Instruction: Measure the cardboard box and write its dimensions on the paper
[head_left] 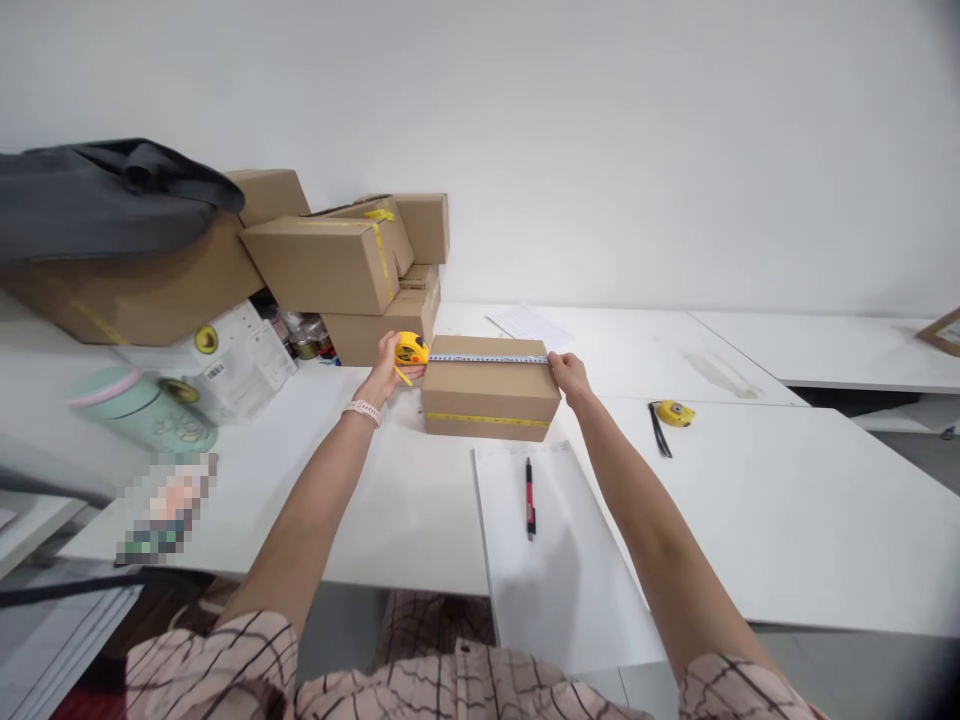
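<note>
A closed cardboard box (487, 385) with a yellow strip along its front stands on the white table in front of me. My left hand (386, 368) grips a yellow tape measure (411, 349) at the box's left end. From its case the pale blade (487, 358) runs straight across the box's top. At the right edge of the box, my right hand (570, 374) pinches the blade's free end. Closer to me lies white paper (517, 590), with a red and black pen (530, 500) on it.
Cardboard boxes (322, 260) are stacked at the back left, beside a dark bag (112, 205). A mint bottle (146, 405) stands at the left. A second yellow tape measure (675, 413) with a black strap lies to the right. Behind the box is a paper sheet (532, 326).
</note>
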